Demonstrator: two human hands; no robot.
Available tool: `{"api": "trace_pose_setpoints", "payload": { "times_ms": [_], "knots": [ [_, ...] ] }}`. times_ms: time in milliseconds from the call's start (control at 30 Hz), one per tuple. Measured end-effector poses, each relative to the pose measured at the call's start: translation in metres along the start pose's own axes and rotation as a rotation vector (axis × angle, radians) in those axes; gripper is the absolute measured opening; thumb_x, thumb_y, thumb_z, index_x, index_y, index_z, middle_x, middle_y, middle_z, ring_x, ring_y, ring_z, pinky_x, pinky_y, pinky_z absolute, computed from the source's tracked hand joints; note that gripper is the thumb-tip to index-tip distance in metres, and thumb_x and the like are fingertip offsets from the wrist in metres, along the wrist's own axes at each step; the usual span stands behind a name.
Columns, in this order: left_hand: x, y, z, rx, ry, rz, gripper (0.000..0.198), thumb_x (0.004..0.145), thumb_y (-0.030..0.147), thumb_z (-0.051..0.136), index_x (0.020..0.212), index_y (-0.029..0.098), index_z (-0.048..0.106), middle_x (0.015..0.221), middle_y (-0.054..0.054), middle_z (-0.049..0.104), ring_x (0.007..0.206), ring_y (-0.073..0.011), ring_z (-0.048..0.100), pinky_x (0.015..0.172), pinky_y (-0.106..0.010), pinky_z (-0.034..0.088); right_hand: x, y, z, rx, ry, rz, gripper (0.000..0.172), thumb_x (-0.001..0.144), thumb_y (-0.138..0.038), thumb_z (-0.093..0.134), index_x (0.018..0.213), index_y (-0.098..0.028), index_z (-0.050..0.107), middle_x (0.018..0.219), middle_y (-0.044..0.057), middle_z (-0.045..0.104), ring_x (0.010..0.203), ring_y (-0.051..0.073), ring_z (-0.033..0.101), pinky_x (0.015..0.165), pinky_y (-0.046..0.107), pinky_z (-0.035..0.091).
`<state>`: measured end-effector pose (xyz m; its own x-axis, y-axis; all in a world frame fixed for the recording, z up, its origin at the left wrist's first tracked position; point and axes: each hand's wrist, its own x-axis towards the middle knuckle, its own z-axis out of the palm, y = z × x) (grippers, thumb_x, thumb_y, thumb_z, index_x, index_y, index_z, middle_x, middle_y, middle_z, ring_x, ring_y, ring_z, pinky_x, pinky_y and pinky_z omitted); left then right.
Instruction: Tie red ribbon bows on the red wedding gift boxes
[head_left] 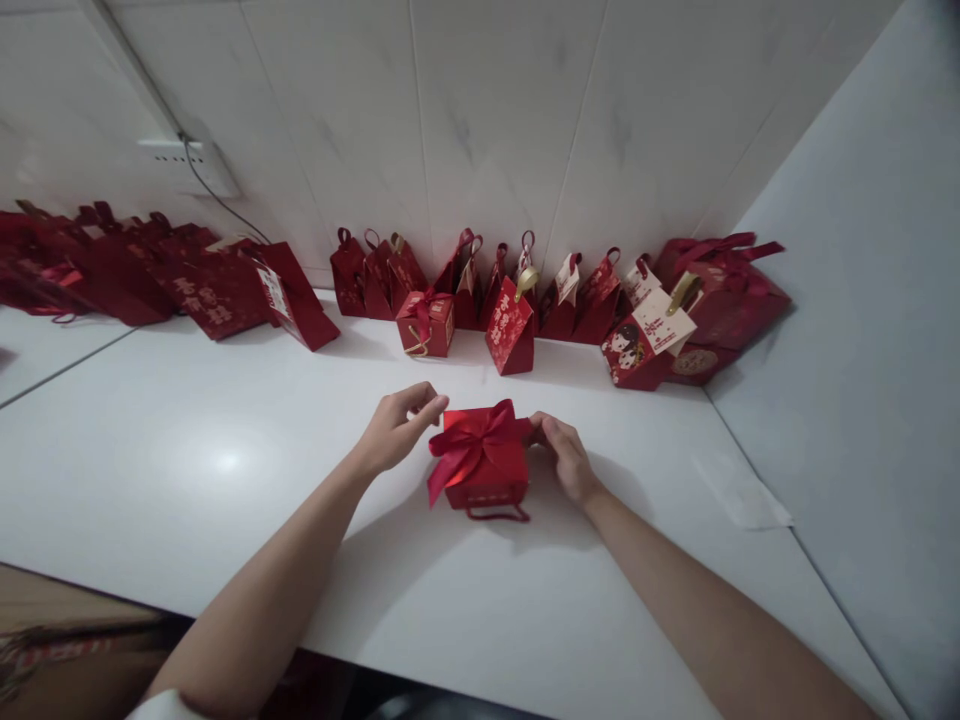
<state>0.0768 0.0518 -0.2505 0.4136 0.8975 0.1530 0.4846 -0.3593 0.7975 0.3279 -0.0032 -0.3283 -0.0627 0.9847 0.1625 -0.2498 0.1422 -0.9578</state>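
Observation:
A red gift box (491, 478) sits on the white table in front of me, a dark red satin ribbon (480, 440) tied in a bow over its top. From its near side a red cord handle (499, 514) sticks out. My right hand (566, 455) is at the box's right side, fingers closed on the ribbon's right end. Just off the far left corner is my left hand (405, 425), its fingers curled in and its thumb near the index finger. Nothing shows between those fingers, and the ribbon's left tail hangs free below them.
Small red gift boxes (510, 330) with loop handles line the tiled wall. A box with a ribbon bow (426, 322) stands among them. A larger ribboned bag (720, 300) is in the right corner. Red gift bags (217, 285) crowd the left. A white paper (742, 490) lies right.

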Motion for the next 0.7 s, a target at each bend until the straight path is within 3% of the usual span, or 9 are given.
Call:
{"api": "trace_pose_setpoints", "payload": {
  "times_ms": [67,133,233,300,400,500,700],
  "knots": [
    [0.001,-0.004,-0.003,-0.039,-0.038,-0.045,0.056,0.095,0.057,0.036,0.064,0.015,0.056,0.064,-0.003,0.057,0.064,-0.0153,0.051,0.067,-0.028,0.039,-0.001,0.000,0.001,-0.016,-0.017,-0.003,0.044,0.092,-0.059,0.050,0.075,-0.022,0.067,0.070,0.001,0.060,0.068,0.016,0.053,0.066,0.027,0.043],
    [0.001,-0.006,-0.008,-0.070,-0.184,-0.069,0.061,0.094,0.060,0.035,0.059,0.015,0.056,0.058,-0.003,0.056,0.060,-0.0146,0.050,0.064,-0.028,0.039,0.000,-0.002,0.002,-0.019,-0.018,0.002,0.044,0.092,-0.059,0.050,0.074,-0.022,0.066,0.067,0.000,0.057,0.065,0.015,0.051,0.063,0.026,0.041],
    [-0.003,-0.001,-0.017,-0.014,-0.415,-0.055,0.054,0.086,0.060,0.053,0.057,0.014,0.058,0.055,-0.001,0.053,0.055,-0.0119,0.045,0.056,-0.026,0.034,0.002,-0.013,0.005,-0.039,-0.073,0.021,0.045,0.092,-0.060,0.049,0.073,-0.021,0.064,0.065,-0.001,0.056,0.060,0.014,0.049,0.059,0.026,0.038],
    [-0.005,0.006,-0.021,0.014,-0.498,-0.060,0.045,0.080,0.053,0.066,0.058,0.014,0.060,0.055,0.000,0.053,0.054,-0.0107,0.042,0.052,-0.025,0.030,0.004,-0.024,0.006,-0.095,-0.143,0.034,0.048,0.091,-0.061,0.049,0.070,-0.020,0.062,0.063,-0.001,0.056,0.058,0.013,0.048,0.057,0.027,0.036],
    [-0.008,0.014,-0.021,-0.071,-0.552,-0.081,0.034,0.076,0.044,0.072,0.062,0.014,0.065,0.056,0.000,0.057,0.055,-0.0109,0.045,0.052,-0.024,0.033,0.008,-0.044,0.005,-0.226,-0.257,0.084,0.043,0.086,-0.056,0.061,0.065,-0.019,0.061,0.061,-0.001,0.057,0.058,0.012,0.050,0.057,0.026,0.037],
    [-0.007,0.014,-0.017,-0.256,-0.525,-0.096,0.026,0.079,0.038,0.072,0.070,0.013,0.070,0.064,-0.002,0.063,0.061,-0.0123,0.052,0.059,-0.025,0.041,0.013,-0.066,0.003,-0.381,-0.358,0.167,0.036,0.082,-0.051,0.068,0.068,-0.018,0.063,0.064,-0.001,0.060,0.061,0.013,0.054,0.061,0.027,0.041],
    [-0.004,0.008,-0.011,-0.461,-0.513,-0.123,0.025,0.083,0.037,0.069,0.084,0.012,0.069,0.079,-0.004,0.067,0.072,-0.0130,0.059,0.070,-0.027,0.046,0.025,-0.100,-0.001,-0.553,-0.626,0.414,0.051,0.086,-0.064,0.055,0.073,-0.016,0.066,0.078,0.007,0.071,0.074,0.017,0.064,0.071,0.030,0.045]
  ]
}}
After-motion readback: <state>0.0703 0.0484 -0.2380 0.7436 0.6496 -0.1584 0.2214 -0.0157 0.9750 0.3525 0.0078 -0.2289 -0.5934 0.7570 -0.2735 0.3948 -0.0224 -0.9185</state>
